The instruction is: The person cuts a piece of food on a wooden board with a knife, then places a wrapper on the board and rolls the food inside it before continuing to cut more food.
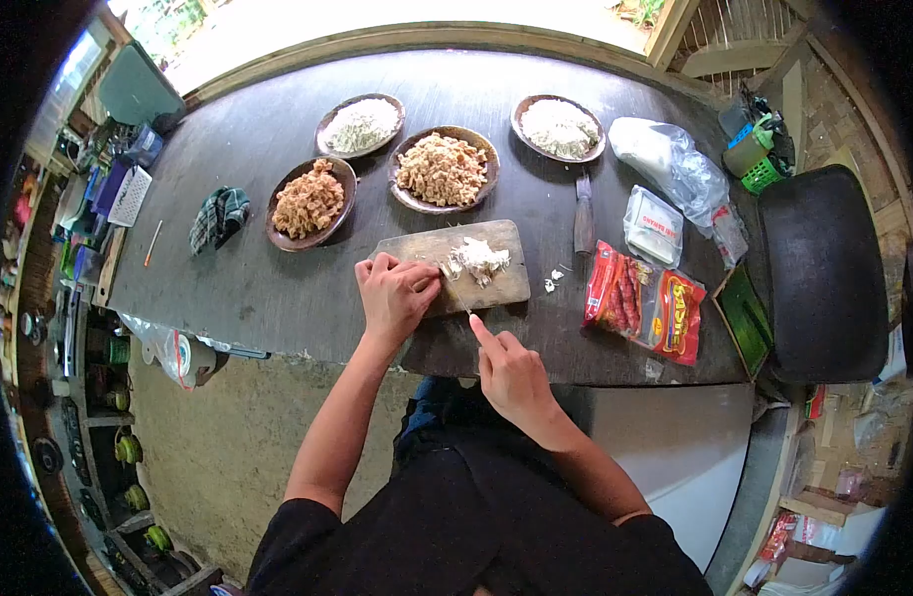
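Observation:
A wooden cutting board (402, 246) lies near the table's front edge. Chopped white pieces of food (479, 260) are heaped on its right half. My left hand (395, 295) rests on the board's left side with fingers curled and pressed down; what they pin is hidden. In my right hand (516, 375) is a knife (460, 300), index finger stretched along it, its thin blade angled over the front of the board close to my left fingertips. The knife's handle is mostly covered by the palm. A few white crumbs (551, 282) lie right of the board.
Behind the board stand bowls of brown chunks (442, 169) and of white shreds (360, 126). To the right are a second knife (584, 214), a red sausage packet (643, 303), plastic bags (670, 159) and a black chair (819, 273). A checked cloth (219, 218) lies left.

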Motion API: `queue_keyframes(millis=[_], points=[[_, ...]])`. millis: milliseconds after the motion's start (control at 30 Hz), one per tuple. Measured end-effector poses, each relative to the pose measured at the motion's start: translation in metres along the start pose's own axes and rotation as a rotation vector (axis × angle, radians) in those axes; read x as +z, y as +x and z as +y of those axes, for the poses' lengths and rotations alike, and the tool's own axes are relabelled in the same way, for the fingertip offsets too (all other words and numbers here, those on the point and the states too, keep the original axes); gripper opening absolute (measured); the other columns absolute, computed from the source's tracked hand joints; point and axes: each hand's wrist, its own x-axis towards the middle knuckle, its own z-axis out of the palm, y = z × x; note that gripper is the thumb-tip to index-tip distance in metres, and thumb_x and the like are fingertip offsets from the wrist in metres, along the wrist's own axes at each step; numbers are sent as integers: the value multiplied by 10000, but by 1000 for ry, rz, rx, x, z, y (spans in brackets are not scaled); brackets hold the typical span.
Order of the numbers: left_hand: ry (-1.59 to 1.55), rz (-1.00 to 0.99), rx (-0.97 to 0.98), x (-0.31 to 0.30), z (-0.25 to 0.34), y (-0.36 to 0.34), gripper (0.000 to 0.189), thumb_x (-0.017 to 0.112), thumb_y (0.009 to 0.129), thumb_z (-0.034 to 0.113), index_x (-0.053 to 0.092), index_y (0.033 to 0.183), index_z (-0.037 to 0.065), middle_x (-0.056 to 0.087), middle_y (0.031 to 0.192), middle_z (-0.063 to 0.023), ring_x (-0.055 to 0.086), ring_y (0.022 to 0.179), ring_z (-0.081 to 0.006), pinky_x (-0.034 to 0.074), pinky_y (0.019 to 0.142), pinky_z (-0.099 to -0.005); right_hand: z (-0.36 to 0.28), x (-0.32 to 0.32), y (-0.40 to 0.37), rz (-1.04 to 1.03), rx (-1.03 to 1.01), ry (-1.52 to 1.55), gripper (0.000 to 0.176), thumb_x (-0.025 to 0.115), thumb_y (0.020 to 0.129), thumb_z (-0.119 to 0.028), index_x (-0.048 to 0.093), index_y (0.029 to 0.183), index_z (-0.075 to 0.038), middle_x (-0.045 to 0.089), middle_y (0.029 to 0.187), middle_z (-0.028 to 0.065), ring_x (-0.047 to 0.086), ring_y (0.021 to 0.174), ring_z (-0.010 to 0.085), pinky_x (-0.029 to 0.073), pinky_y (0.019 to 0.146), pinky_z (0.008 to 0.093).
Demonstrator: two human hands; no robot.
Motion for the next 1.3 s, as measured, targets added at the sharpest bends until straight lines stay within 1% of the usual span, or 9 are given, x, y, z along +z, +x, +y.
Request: queue_keyframes(millis=[167,267,333,533,767,933,1167,1233,1300], points=[[-24,5,4,-2,2,1,105,807,806,312,822,862,225,783,914,100,573,895,-166,337,913,-381,1,7,9,-5,4,-16,531,633,951,-92,552,1476,-87,618,876,155,683,670,383,584,616,478],[-17,7,14,-2,0,2,106,810,804,314,822,863,227,782,914,97,568,893,-166,338,913,-380,3,7,15,16,22,-1,506,627,952,-56,576,1454,-93,602,845,166,660,693,390,550,632,498],[-22,-7,-6,-3,1,1,107,808,806,318,821,861,227,782,912,95,564,890,-167,339,916,-381,6,7,15,12,13,-2,525,628,956,-88,554,1475,-86,621,882,161,682,670,385,582,620,485],[-14,4,13,-1,-2,0,112,804,805,323,820,852,222,777,899,94,566,883,-172,340,919,-378,2,1,5,-7,-9,14,530,630,957,-93,547,1480,-87,618,882,160,681,666,383,581,614,486],[-34,9,6,-3,2,2,108,808,802,318,823,859,227,774,888,91,574,876,-165,340,906,-379,4,8,16,-25,7,-44,535,631,952,-87,548,1480,-87,616,881,163,682,677,384,582,620,480],[-50,3,-20,-3,1,1,98,808,804,310,827,862,233,780,894,88,574,869,-161,340,903,-373,7,3,17,22,-10,6,517,628,953,-74,560,1466,-71,613,861,165,681,674,371,579,612,465],[-31,6,6,-1,-3,0,98,804,805,303,827,862,226,780,881,84,574,871,-163,341,911,-368,1,3,10,-12,-16,35,524,627,954,-75,551,1473,-73,613,866,168,681,672,373,582,615,466],[-33,2,7,-3,-1,1,102,803,809,309,826,862,225,777,875,86,575,874,-165,342,911,-369,0,8,11,-33,5,-57,533,625,956,-76,540,1482,-74,615,885,168,683,676,379,587,620,466],[-32,2,12,-4,1,2,103,803,811,313,827,862,227,776,871,86,575,873,-165,342,910,-369,5,10,17,-22,-3,-53,536,625,956,-78,536,1485,-75,614,891,168,683,676,382,588,621,465]])
